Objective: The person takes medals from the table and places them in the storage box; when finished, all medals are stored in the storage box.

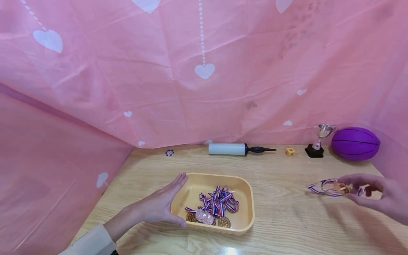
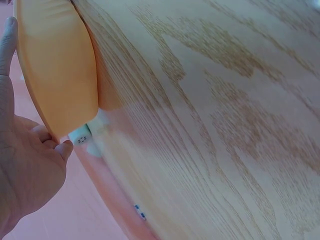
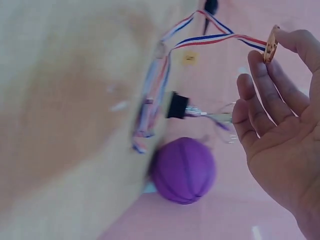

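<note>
A yellow plastic tray point(image 1: 245, 212) holds several gold and silver medals point(image 1: 208, 218) with tangled red, white and blue ribbons point(image 1: 220, 202). My left hand point(image 1: 159, 205) spans the tray's left end, its fingers fairly straight at the far corner and its thumb at the near one. In the left wrist view that hand point(image 2: 30, 165) touches the tray's outer side point(image 2: 60, 65). Off to the right, my right hand point(image 1: 376, 196) pinches a gold-coloured medal point(image 3: 271, 45) by its edge, between thumb and fingertips. Its striped ribbon point(image 3: 200, 41) trails leftward from the medal.
A hand pump point(image 1: 227, 149) lies along the back of the wooden table point(image 1: 280, 212). Right of it stand a lettered cube point(image 1: 289, 152), a small trophy cup point(image 1: 315, 150) and a purple ball point(image 1: 355, 143). A poker chip point(image 1: 169, 152) lies back left. Pink cloth point(image 1: 191, 106) hangs around.
</note>
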Tool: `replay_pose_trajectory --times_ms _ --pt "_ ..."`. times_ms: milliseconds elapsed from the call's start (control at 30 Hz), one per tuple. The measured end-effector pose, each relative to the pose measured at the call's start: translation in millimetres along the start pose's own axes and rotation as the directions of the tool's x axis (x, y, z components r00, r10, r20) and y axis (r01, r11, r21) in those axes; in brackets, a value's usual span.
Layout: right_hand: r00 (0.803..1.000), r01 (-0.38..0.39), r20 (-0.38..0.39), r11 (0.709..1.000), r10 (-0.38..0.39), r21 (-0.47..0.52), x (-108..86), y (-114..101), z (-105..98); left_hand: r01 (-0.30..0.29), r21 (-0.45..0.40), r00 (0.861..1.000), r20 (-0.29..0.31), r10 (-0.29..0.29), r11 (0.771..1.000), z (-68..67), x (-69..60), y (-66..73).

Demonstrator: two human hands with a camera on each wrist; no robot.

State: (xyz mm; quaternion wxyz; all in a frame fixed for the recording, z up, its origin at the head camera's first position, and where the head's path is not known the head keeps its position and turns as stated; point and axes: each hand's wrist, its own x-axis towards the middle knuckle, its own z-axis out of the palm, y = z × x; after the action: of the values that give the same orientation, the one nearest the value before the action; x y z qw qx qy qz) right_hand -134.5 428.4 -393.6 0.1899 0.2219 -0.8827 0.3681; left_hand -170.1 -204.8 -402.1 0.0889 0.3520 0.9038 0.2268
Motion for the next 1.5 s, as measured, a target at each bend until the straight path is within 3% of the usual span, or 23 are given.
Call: replay_pose_trajectory --times_ms 233,500,700,833,1233,1500 --pt "0.999 0.037 -0.016 0.999 -0.037 0.001 36.4 -24.0 -18.7 -0.004 0.012 1.0 -0.005 0.004 1.0 -1.7 0.4 1.3" --pt "0.998 -0.049 -0.032 0.998 0.05 0.035 73.5 -65.1 -29.6 0.003 -0.007 1.0 0.001 -0.003 1.0 -0.5 0.9 0.7" --pt "0.997 -0.064 -0.049 0.998 0.062 -0.029 98.1 -94.6 -31.2 0.029 -0.006 1.0 0.01 -0.029 1.0 -0.1 2.7 0.4" --pt "0.998 -0.059 -0.018 0.998 0.059 -0.007 112.3 -111.1 -35.8 0.031 -0.005 0.999 0.011 -0.031 0.999 -0.3 4.2 0.4" --pt "0.998 -0.062 -0.036 0.994 0.059 -0.091 149.8 -160.7 -43.3 0.01 -0.007 1.0 0.001 -0.01 1.0 0.7 6.7 1.2" --pt "0.999 -0.039 -0.019 0.989 0.037 -0.14 164.7 -191.7 -31.0 0.027 -0.006 1.0 0.004 -0.027 1.0 -1.0 5.6 1.8"
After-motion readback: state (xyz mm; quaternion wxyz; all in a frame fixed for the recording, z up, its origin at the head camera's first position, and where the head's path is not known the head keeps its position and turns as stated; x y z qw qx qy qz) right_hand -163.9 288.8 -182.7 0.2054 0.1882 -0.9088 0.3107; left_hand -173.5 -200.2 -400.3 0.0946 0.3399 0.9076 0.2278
